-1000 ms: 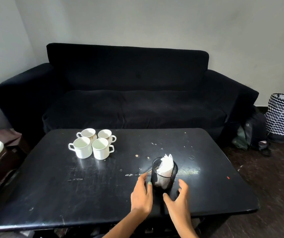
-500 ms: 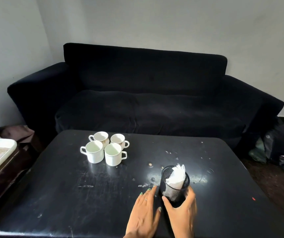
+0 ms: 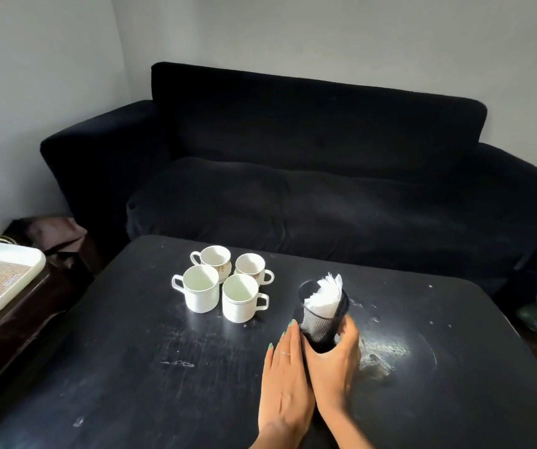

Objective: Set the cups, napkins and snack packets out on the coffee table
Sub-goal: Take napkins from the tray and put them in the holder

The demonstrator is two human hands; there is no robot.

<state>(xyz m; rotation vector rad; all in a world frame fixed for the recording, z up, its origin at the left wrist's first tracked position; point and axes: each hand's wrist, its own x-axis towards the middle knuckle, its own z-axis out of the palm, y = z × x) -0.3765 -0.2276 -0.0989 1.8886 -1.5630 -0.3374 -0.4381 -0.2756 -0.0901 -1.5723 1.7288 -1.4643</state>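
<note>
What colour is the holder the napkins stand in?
Black mesh: the holder shows best in the head view, with white napkins inside.

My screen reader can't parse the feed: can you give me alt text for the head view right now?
Both hands are at a black mesh holder of white napkins on a black coffee table: the right hand grips its base, the left hand lies flat against its side. Four white cups cluster behind it to the left, before a black sofa.
</note>
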